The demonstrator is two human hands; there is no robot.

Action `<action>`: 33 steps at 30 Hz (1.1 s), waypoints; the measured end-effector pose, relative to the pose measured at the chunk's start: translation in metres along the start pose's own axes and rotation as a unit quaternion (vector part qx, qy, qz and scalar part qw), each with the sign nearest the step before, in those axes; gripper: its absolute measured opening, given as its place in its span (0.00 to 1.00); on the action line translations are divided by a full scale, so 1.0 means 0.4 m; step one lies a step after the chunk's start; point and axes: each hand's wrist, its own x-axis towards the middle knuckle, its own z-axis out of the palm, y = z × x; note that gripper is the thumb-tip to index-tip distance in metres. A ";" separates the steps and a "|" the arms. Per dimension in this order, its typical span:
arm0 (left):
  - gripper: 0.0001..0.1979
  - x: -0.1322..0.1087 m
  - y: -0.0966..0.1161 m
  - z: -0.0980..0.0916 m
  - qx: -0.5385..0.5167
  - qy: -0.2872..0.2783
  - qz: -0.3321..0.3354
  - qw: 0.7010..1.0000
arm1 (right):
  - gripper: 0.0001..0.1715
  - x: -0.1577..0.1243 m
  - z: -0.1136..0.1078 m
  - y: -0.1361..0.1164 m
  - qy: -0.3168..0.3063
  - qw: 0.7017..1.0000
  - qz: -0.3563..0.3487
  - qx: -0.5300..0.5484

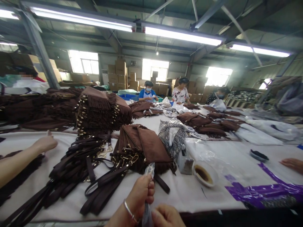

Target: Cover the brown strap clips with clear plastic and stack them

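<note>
At the bottom middle, my left hand point(142, 190), with a silver bangle on its wrist, is closed round a narrow strip wrapped in plastic point(149, 169). The strip's pale wrapped end sticks out above the fist, and a greyish length hangs below. My right hand point(167, 216) is curled at the lower edge, its thumb and fingers against that lower length. Just beyond lie stacked brown fringed bags point(151, 145) with gold clips. Dark brown straps point(109, 186) with gold hardware spread to the left of my hands.
A tall pile of brown fringed bags point(99, 107) stands behind. To the right are a patterned tissue holder point(175, 135), a metal block point(185, 164), a bowl of brown liquid point(204, 175) and purple plastic point(262, 192). Other people's hands point(46, 143) reach in from both sides.
</note>
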 end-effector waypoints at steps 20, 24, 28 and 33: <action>0.22 -0.027 -0.107 -0.029 0.163 0.033 0.089 0.982 | 0.26 0.238 -0.069 -0.089 0.278 0.880 -0.143 -0.358; 0.17 -0.031 -0.096 -0.048 0.159 0.047 0.145 0.975 | 0.26 0.224 -0.090 -0.093 0.252 0.877 -0.164 -0.375; 0.14 -0.038 -0.072 -0.072 0.209 0.047 0.172 0.961 | 0.19 0.174 -0.108 -0.140 0.181 0.847 -0.309 -0.392; 0.09 -0.035 -0.055 -0.075 0.316 0.076 0.227 0.918 | 0.11 0.157 -0.103 -0.195 0.040 0.751 -0.357 -0.554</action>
